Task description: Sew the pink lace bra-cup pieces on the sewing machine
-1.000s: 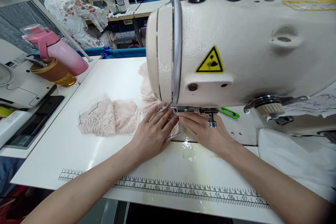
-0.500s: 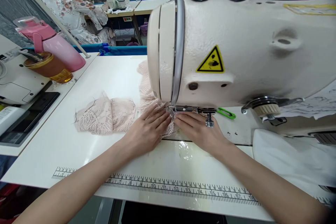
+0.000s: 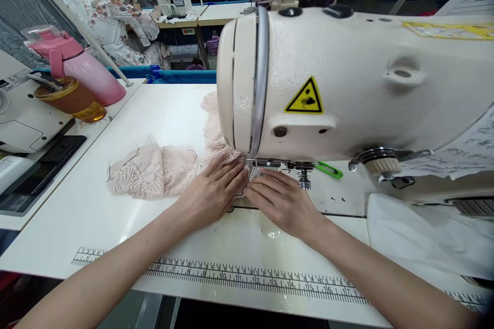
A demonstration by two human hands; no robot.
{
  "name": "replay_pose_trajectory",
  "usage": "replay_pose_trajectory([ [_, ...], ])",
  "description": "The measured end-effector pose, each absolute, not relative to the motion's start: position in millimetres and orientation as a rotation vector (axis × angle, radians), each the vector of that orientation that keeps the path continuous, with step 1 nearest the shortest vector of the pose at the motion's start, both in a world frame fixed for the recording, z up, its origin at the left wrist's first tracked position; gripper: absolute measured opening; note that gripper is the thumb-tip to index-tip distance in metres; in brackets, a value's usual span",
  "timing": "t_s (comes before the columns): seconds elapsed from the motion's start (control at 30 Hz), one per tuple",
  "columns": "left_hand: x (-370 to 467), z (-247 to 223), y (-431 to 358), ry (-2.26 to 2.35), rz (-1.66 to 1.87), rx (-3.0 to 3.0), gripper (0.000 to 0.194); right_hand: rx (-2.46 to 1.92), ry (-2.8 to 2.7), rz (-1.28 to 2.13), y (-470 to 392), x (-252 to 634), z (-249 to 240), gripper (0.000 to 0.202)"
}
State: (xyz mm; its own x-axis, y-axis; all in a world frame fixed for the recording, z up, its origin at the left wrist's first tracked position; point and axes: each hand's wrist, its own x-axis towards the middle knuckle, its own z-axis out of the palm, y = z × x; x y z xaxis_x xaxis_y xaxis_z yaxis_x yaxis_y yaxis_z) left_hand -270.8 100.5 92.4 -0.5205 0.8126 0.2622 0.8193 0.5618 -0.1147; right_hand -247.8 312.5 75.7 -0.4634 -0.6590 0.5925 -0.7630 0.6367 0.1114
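Pale pink lace fabric (image 3: 179, 164) lies on the white table and runs under the head of the sewing machine (image 3: 328, 77). My left hand (image 3: 216, 187) rests flat on the lace, fingers stretched toward the presser foot (image 3: 252, 163). Just right of it, my right hand (image 3: 283, 198) has its fingers drawn together, the tips at the scalloped lace edge (image 3: 251, 174) below the foot. The fingertips partly cover that edge, and the machine head hides the fabric behind it.
Green thread snips (image 3: 328, 169) lie on the machine bed. White cloth (image 3: 420, 231) is at the right. A pink bottle (image 3: 87, 69), a brown cup (image 3: 71, 97) and a phone (image 3: 50, 164) stand or lie at the left. A printed ruler (image 3: 239, 280) runs along the front edge. A person sits beyond.
My right hand has shifted slightly left and toward me, its fingers now bent at the lace edge. My left hand stays almost in place on the fabric. The view has tilted a little.
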Motion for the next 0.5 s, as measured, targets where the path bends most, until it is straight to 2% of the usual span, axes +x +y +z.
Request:
replay_pose_trajectory([
  [0.5,-269.2,90.4,104.4,-2.530,-0.021,-1.285,0.042,1.058,-2.330,0.316,315.9,-248.4,75.6,0.027],
])
